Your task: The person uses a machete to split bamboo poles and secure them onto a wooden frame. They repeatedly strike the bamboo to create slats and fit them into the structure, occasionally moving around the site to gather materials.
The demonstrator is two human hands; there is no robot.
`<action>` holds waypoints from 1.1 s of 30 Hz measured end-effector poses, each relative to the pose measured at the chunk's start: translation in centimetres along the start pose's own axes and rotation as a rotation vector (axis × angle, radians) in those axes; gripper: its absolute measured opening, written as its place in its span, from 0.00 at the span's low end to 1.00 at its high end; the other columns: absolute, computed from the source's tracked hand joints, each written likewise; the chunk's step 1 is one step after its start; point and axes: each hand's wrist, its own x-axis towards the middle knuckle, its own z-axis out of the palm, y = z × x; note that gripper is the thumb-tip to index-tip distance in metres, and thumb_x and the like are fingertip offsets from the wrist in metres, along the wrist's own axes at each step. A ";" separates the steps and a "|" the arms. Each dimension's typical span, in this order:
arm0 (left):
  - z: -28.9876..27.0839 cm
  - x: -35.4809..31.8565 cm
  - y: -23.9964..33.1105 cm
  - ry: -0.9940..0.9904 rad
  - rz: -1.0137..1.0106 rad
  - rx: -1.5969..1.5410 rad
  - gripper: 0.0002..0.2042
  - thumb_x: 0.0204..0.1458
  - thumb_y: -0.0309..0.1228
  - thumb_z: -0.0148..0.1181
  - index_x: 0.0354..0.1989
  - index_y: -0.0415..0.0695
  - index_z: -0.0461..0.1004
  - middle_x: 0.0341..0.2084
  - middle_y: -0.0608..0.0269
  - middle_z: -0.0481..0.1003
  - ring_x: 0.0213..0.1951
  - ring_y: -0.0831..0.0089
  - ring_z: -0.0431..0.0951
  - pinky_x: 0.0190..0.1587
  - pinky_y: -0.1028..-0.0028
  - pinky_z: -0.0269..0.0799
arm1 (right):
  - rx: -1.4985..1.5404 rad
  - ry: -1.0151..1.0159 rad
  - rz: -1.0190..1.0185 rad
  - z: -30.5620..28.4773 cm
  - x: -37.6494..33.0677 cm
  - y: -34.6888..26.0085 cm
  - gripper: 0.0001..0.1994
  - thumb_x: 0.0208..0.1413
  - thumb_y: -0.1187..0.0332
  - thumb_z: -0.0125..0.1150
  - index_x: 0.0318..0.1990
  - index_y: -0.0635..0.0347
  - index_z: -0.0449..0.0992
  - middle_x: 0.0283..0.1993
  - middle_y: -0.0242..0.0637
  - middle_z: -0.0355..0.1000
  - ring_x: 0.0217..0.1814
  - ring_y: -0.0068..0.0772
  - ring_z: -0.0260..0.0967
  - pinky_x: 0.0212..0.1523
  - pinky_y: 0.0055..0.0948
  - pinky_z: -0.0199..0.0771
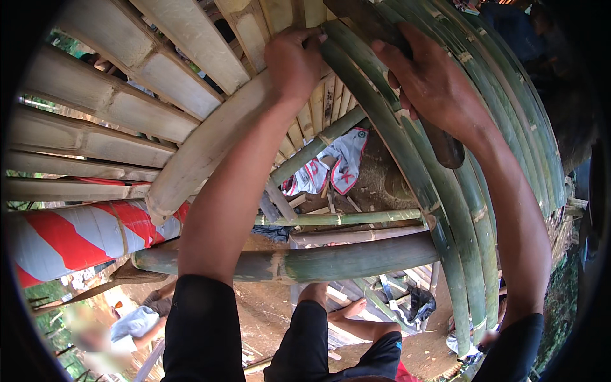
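My left hand point(294, 67) is closed in a pinch at the upper end of the nearest green bamboo slat point(375, 121). What sits between its fingertips is too small to make out. My right hand point(439, 89) grips a dark tool with a rounded brown handle point(449, 151), held over the green slats. The tool's dark far part runs toward the upper left, so its kind is unclear. Beneath my left forearm a pale curved bamboo piece point(210, 137) crosses the ends of pale split-bamboo slats point(121, 99).
A thick green bamboo pole point(344, 258) spans below, beside a red-and-white wrapped pole point(89, 232). Lower down lie a printed cloth point(347, 162), a black plastic bag point(421, 304) and cut bamboo strips. A person point(137, 325) is at the lower left. More green slats point(509, 121) curve down the right.
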 end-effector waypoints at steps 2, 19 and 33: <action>0.0 0.2 -0.2 0.002 -0.012 0.014 0.06 0.49 0.27 0.63 0.33 0.41 0.82 0.27 0.52 0.80 0.29 0.67 0.81 0.35 0.72 0.73 | -0.011 -0.008 0.030 0.1 0.5 -0.3 0.16 0.64 0.57 0.49 0.42 0.64 0.65 0.22 0.31 0.62 0.17 0.19 0.62 0.17 0.24 0.64; 0.2 0.2 -0.3 0.069 0.057 0.081 0.06 0.46 0.30 0.64 0.29 0.42 0.82 0.25 0.52 0.78 0.29 0.57 0.79 0.35 0.65 0.71 | -0.320 0.007 -0.110 1.4 2.9 2.7 0.17 0.63 0.56 0.48 0.39 0.66 0.65 0.17 0.39 0.65 0.14 0.29 0.63 0.20 0.33 0.66; -1.0 -1.9 1.5 0.120 -0.060 -0.183 0.16 0.46 0.33 0.66 0.39 0.34 0.77 0.31 0.49 0.77 0.31 0.60 0.79 0.37 0.66 0.73 | 0.047 0.068 0.119 -0.1 -1.2 -0.6 0.17 0.63 0.54 0.50 0.39 0.62 0.65 0.22 0.29 0.62 0.18 0.18 0.63 0.18 0.23 0.65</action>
